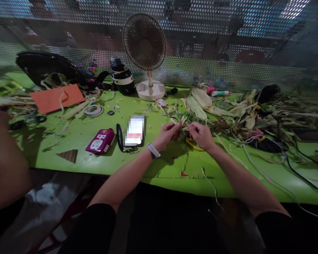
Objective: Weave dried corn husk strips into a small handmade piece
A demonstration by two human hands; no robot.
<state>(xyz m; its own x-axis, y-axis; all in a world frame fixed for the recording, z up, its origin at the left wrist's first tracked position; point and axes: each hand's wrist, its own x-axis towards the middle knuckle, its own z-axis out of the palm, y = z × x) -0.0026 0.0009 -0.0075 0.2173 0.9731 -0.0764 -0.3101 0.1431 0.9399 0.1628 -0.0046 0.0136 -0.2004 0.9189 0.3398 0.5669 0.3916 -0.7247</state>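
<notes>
Above the green table, my left hand (171, 133) and my right hand (200, 134) face each other, fingertips almost meeting. A small pale strip of what looks like corn husk (183, 119) pokes up between them. My left thumb and fingers pinch it. The right fingers are closed in a pinch close beside it; what they hold is too small to tell. Behind the fingertips lie thin green plant sprigs (191, 118) and large dry corn husks (198, 104). A yellow-handled tool (194, 145) is partly hidden under my right hand.
A phone (134, 130), a purple power socket (100, 141) and a tape roll (94, 110) lie to the left. Behind stand a fan (150, 90) and a black bottle (123, 79). Cables (265, 173) cross the right side. Another person's arm (7, 158) is at far left.
</notes>
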